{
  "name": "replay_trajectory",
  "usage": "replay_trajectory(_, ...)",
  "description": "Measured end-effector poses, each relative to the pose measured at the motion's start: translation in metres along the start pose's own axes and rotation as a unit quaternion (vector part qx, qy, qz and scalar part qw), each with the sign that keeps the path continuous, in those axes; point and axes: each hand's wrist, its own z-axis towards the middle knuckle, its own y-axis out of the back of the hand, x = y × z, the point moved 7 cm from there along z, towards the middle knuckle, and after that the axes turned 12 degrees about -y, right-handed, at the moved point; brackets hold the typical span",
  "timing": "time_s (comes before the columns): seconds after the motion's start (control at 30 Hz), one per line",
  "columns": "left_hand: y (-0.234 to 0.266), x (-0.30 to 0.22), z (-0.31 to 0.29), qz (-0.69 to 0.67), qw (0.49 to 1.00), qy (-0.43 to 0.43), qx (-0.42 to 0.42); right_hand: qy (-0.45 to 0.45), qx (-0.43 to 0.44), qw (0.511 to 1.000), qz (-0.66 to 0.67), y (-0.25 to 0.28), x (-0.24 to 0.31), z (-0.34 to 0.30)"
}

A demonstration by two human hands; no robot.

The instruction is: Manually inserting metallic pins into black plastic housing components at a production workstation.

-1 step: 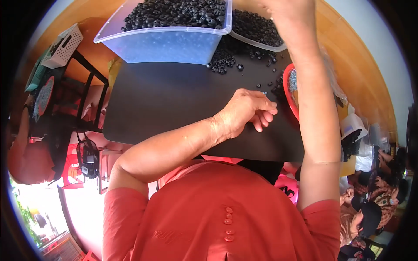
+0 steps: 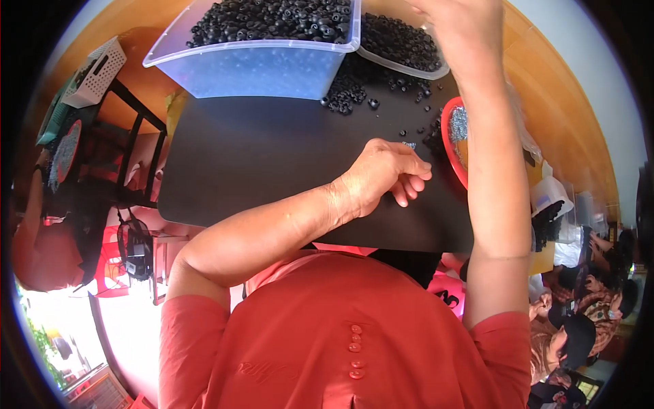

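My left hand is over the dark table, its thumb pressed to its curled fingers. Whatever may be in that pinch is too small or hidden to make out. A few small shiny bits lie just beyond its knuckles. My right hand reaches to the top edge of the view, beside a clear tub of small black ring-like parts. Its fingers are mostly cut off or turned away. Under my right forearm, partly covered, sits a red-rimmed basin with silvery small pieces.
A large clear bin heaped with black parts stands at the far side of the black table. Loose black parts are scattered before the tubs. At left are a white basket and a seated person; more people sit at right.
My right hand has shifted slightly rightward and down at the top edge. My left hand keeps its pinched pose. The whole view has shifted slightly.
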Motion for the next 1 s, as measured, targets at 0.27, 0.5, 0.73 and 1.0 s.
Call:
replay_trajectory(0.27, 0.012, 0.005, 0.0, 0.0, 0.996, -0.023, -0.089, -0.164, 0.179, 0.927, -0.286, -0.029, -0.115, -0.089)
replay_trajectory(0.5, 0.046, -0.016, 0.0, -0.03, 0.955, -0.121, -0.268, -0.053, 0.212, 0.91, -0.351, -0.043, -0.13, -0.101)
replay_trajectory(0.73, 0.044, -0.031, 0.007, -0.012, 0.963, -0.129, -0.236, 0.047, 0.127, 0.96, -0.244, 0.005, -0.059, -0.124)
replay_trajectory(1.0, 0.033, -0.024, 0.011, 0.046, 0.979, -0.117, -0.162, 0.023, 0.134, 0.972, -0.193, 0.019, -0.058, -0.143)
